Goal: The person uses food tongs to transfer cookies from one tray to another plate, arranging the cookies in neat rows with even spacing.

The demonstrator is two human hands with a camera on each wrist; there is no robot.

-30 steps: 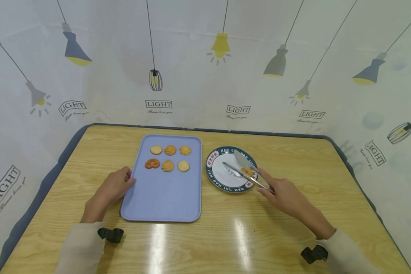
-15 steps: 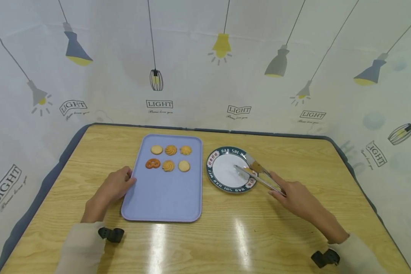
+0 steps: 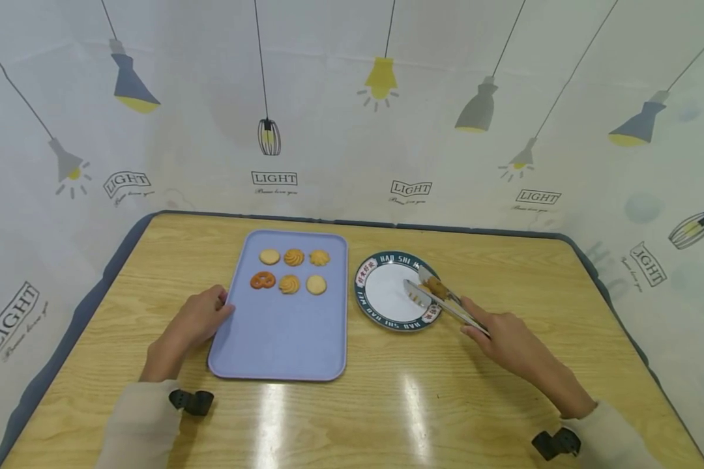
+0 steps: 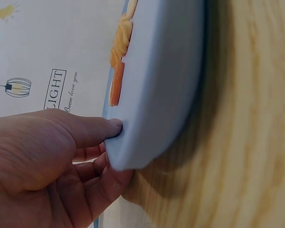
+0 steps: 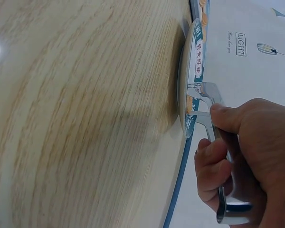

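Note:
My left hand pinches the left rim of a lavender tray; in the left wrist view the thumb lies on the rim with fingers beneath. Two rows of cookies lie on the tray's far half, among them a pretzel-shaped cookie, a swirled cookie and a plain round cookie. Metal tongs are gripped in my right hand, their tips over the right side of a white plate with a green rim. A brown cookie sits at the tong tips, partly hidden.
The wooden table spreads around the tray and plate. Behind it hangs a white cloth printed with lamps. A dark blue edge runs along the table's far side.
My right hand and the tongs have shifted right and toward me, then nearly stopped; the tong tips look closer together around the cookie. My left hand stays on the tray.

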